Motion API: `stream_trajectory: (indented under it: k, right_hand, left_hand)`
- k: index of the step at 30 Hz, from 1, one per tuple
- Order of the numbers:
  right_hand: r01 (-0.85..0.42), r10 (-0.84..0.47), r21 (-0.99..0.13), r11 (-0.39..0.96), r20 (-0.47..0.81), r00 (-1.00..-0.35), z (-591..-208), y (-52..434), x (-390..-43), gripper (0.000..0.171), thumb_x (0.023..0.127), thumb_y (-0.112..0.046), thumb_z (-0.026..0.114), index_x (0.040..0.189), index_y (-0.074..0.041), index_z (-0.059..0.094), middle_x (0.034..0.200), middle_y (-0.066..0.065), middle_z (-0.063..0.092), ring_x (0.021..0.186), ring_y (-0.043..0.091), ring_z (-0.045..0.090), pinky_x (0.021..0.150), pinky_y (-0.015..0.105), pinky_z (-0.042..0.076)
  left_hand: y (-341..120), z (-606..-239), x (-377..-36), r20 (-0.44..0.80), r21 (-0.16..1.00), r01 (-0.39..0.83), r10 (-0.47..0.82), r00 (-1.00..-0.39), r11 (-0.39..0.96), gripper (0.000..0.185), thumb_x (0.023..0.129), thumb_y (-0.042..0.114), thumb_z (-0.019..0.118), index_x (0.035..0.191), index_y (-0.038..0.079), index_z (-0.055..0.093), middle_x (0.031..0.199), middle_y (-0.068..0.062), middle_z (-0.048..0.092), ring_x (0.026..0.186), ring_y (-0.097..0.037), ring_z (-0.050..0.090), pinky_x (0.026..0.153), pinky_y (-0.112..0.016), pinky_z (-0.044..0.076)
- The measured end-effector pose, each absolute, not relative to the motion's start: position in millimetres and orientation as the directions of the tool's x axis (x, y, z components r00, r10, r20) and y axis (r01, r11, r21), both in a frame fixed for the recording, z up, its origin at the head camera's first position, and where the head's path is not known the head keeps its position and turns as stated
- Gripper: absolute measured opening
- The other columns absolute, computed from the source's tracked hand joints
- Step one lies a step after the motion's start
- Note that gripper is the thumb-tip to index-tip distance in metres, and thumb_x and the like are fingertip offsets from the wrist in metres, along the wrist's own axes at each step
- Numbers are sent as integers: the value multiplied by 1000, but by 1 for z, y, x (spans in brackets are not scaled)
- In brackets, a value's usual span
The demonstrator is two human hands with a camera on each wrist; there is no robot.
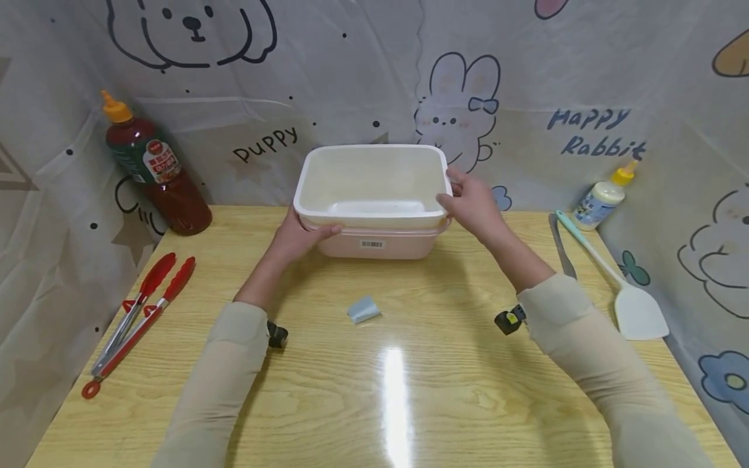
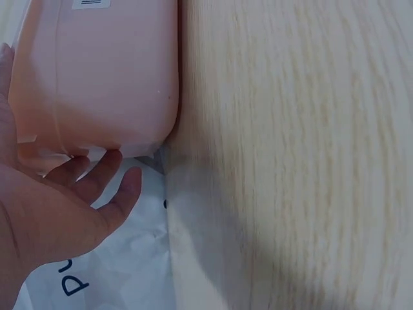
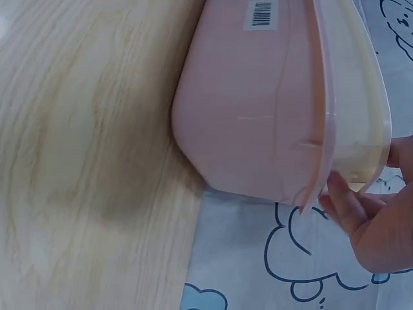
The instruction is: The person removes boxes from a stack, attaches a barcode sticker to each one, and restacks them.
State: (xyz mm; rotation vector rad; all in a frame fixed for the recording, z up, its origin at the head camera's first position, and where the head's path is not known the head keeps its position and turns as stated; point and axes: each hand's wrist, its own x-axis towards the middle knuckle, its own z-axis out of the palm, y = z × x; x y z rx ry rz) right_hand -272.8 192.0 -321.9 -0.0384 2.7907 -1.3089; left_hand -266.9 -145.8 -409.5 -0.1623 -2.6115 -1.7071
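A white basin [image 1: 368, 218] sits nested in a pink basin [image 1: 380, 247] at the back middle of the wooden table [image 1: 409, 390], its rim raised a little above the pink one. My left hand [image 1: 301, 234] is at the left end, thumb lying between the two rims and fingers under the pink rim. In the left wrist view its fingers [image 2: 97, 181] reach loosely below the pink basin [image 2: 110, 77]. My right hand [image 1: 471, 205] grips the white rim at the right end. The right wrist view shows that hand [image 3: 377, 229] by the pink basin [image 3: 251, 116] and the white basin [image 3: 355, 97].
A dark red sauce bottle [image 1: 155, 172] stands back left, with red tongs [image 1: 137, 312] along the left edge. On the right lie a knife [image 1: 562, 247], a white spatula [image 1: 626, 292] and a small squeeze bottle [image 1: 603, 198]. A small grey-blue piece [image 1: 363, 309] lies mid-table. Printed sheets wall the table.
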Motion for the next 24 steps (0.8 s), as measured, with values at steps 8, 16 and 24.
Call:
stream_trajectory:
  k: [8,16,24]
  right_hand:
    - [-40,-46,-712,701,11,-999,-334,194,-271,68,100,-26,55,161,-13,29,151,16,52,139,34,52,100,45,56]
    - [-91,-62,-643,761,68,-996,-346,197,-271,63,101,-28,49,160,-12,32,147,18,56,125,36,62,96,49,57]
    - [-97,-57,-635,767,83,-995,-355,200,-270,61,106,-36,39,162,-15,26,156,16,47,131,37,58,98,50,56]
  left_hand:
    - [-145,-411,-265,75,917,93,60,-995,389,111,79,41,87,162,33,13,157,-8,42,143,-28,41,125,-49,25]
    - [-142,-412,-263,82,914,92,41,-996,395,111,81,40,86,163,33,10,161,-7,38,146,-28,39,126,-49,23]
    - [-141,-406,-263,57,907,82,71,-996,414,113,81,45,84,162,36,6,163,-6,35,148,-29,36,126,-52,22]
